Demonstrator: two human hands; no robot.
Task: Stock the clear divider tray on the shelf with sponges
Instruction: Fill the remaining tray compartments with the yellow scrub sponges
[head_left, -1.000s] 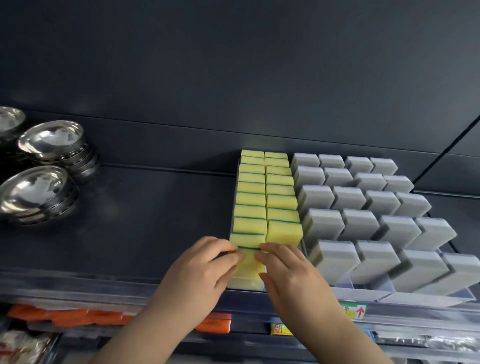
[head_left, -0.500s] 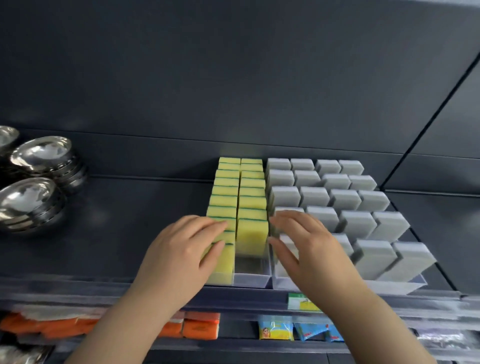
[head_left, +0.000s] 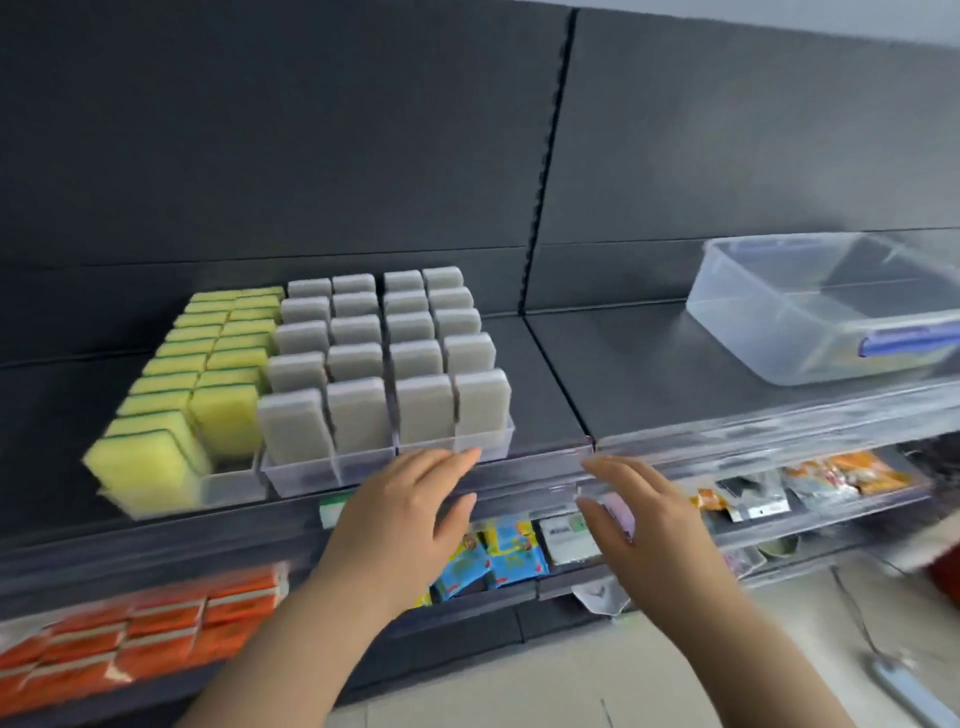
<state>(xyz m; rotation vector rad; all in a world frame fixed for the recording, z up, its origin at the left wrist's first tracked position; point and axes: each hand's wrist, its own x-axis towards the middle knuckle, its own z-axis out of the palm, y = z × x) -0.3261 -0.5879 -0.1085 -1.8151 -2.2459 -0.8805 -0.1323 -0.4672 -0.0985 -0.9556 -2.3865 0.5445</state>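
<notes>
Both hands had come off the sponges since the earlier frames and hung in front of the shelf's edge, and the view had swung to the right. The left grip (head_left: 400, 514) was slack, its fingers nearly straight and spread a little, with nothing in it. The right grip (head_left: 639, 514) was the same, palm down and holding nothing. The two were apart, with a gap between them.

Just beyond the left grip's fingertips stood the clear divider tray (head_left: 311, 470) on the dark shelf (head_left: 571, 374). Whether the fingertips touched its front wall could not be told. Grey sponges (head_left: 363, 358) stood on edge in four rows straight ahead of the left grip, running back toward the wall. Yellow sponges (head_left: 218, 358) with green backs filled two rows farther to that grip's left. The nearest yellow one leaned forward at the tray's front, blurred. A bare gap showed at the front of the yellow row beside the grey ones.

Ahead of the right grip and off to its right, a clear plastic box (head_left: 810, 312) sat on the same shelf. Below the left grip's wrist lay orange packs (head_left: 130, 639) on a lower shelf. Blue and yellow packets (head_left: 498, 556) lay between and beneath the two grips.
</notes>
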